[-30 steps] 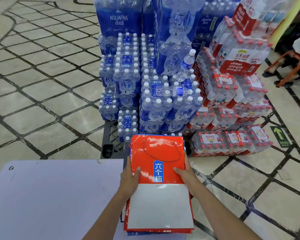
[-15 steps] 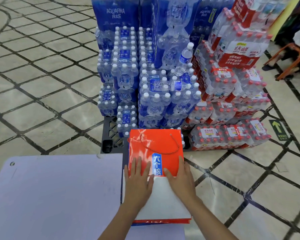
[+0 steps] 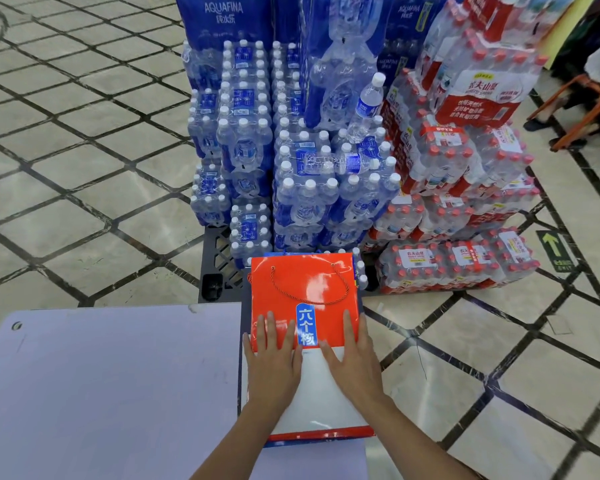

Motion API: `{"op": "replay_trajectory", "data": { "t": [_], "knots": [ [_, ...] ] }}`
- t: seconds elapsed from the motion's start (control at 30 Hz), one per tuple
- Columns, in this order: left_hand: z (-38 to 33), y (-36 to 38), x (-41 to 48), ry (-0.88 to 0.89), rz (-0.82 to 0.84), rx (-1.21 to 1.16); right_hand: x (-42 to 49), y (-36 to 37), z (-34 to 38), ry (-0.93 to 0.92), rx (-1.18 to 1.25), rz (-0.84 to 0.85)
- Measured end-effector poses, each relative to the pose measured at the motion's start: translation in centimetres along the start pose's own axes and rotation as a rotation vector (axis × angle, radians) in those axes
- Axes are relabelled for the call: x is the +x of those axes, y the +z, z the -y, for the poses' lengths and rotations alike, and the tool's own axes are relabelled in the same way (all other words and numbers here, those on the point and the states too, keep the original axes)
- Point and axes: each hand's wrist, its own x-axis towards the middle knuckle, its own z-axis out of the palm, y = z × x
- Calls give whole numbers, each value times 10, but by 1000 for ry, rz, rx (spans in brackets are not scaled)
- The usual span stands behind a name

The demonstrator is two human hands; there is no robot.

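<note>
Shop floor: bottled water stacked beyond a pale desk point(image 3: 101, 393).
Blue-labelled water packs point(image 3: 243, 147) piled high on a dark pallet point(image 3: 215, 268), red-capped packs point(image 3: 458, 261) touching them on the right. One loose bottle point(image 3: 366, 105) stands tilted on top of the blue pile, another point(image 3: 343, 163) lies flat just below. Beige tiled floor point(image 3: 84, 168) with dark lines; green arrow sticker point(image 3: 553, 249) near the red packs; orange stool point(image 3: 582, 98) far right.

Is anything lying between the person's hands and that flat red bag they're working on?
Nothing visible does. The left hand and right hand both rest flat, fingers straight, directly on the red paper gift bag, which lies at the edge of the table. Its cord handle lies beyond the fingertips.
</note>
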Motion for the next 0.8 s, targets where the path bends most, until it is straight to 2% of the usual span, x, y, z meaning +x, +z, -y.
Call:
{"op": "replay_trajectory", "data": {
  "t": [0.13, 0.63, 0.73, 0.8],
  "knots": [
    [2, 5, 2, -2, 30, 12, 1, 10, 1, -47, -158, -92],
    [13, 32, 9, 48, 68, -8, 9, 40, -8, 28, -211, -120],
    [15, 35, 10, 61, 75, -55, 10, 42, -11, 28, -213, -124],
    [18, 37, 11, 79, 40, -176, 9, 41, -12, 22, -169, -149]
  ]
}}
